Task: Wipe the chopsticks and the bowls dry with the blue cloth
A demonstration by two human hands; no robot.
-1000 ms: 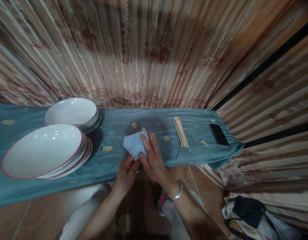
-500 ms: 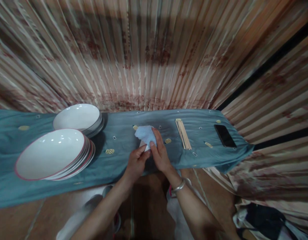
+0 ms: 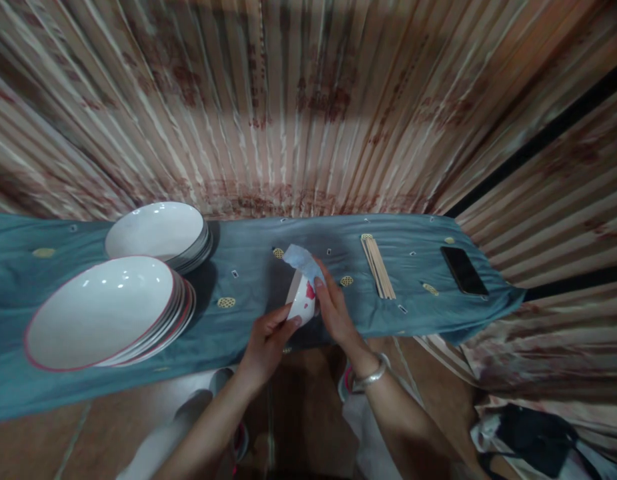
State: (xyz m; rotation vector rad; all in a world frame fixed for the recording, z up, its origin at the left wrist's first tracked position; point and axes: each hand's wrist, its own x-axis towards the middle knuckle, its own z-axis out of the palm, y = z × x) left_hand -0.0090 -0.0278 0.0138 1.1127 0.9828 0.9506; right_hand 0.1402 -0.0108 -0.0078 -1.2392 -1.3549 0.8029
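A small white bowl (image 3: 302, 308) with red marks on its outer side is tilted between my hands, above the front part of the cloth-covered table. My left hand (image 3: 271, 337) is closed on its near left edge, thumb on the outside. My right hand (image 3: 333, 303), with a silver bangle at the wrist, is closed on a pale blue cloth (image 3: 304, 259) and presses it against the bowl's right side. Part of the cloth sticks up past the bowl's far edge. The fingers behind the bowl are hidden.
To the left stand a stack of red-rimmed white bowls (image 3: 103, 310) and a dark-rimmed stack (image 3: 158, 230) behind it. Several chopsticks (image 3: 379, 268) and a black phone (image 3: 463, 270) lie to the right on the blue-green tablecloth (image 3: 243, 247). A pleated curtain (image 3: 298, 133) hangs behind.
The bowl has turned so its red-marked outer side shows. The cloth has shifted toward the far edge and right side, and both hands have moved apart a little.
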